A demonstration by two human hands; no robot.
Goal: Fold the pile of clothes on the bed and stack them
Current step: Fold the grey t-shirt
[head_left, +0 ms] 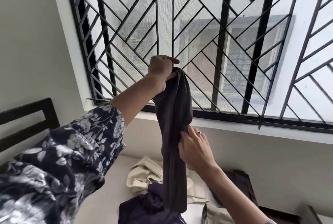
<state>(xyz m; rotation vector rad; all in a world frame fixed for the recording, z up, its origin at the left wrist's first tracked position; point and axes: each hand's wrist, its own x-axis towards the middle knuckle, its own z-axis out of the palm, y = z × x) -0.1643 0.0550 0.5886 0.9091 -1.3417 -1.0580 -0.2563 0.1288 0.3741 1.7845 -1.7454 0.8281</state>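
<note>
head | left grip [161,69] pinches dark garment [173,115] top; right grip [193,147] pinches its middle

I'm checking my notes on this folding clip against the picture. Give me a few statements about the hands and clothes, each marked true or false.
1. The left hand holds the top of the dark grey garment up in front of the window grille. True.
2. The right hand rests flat on the bed. False: its fingers pinch the garment partway down.
3. The grey garment lies neatly folded on the mattress. False: it hangs unfolded in the air.
4. A cream garment lies crumpled on the bed. True.
5. The left arm wears a floral sleeve. True.
</note>
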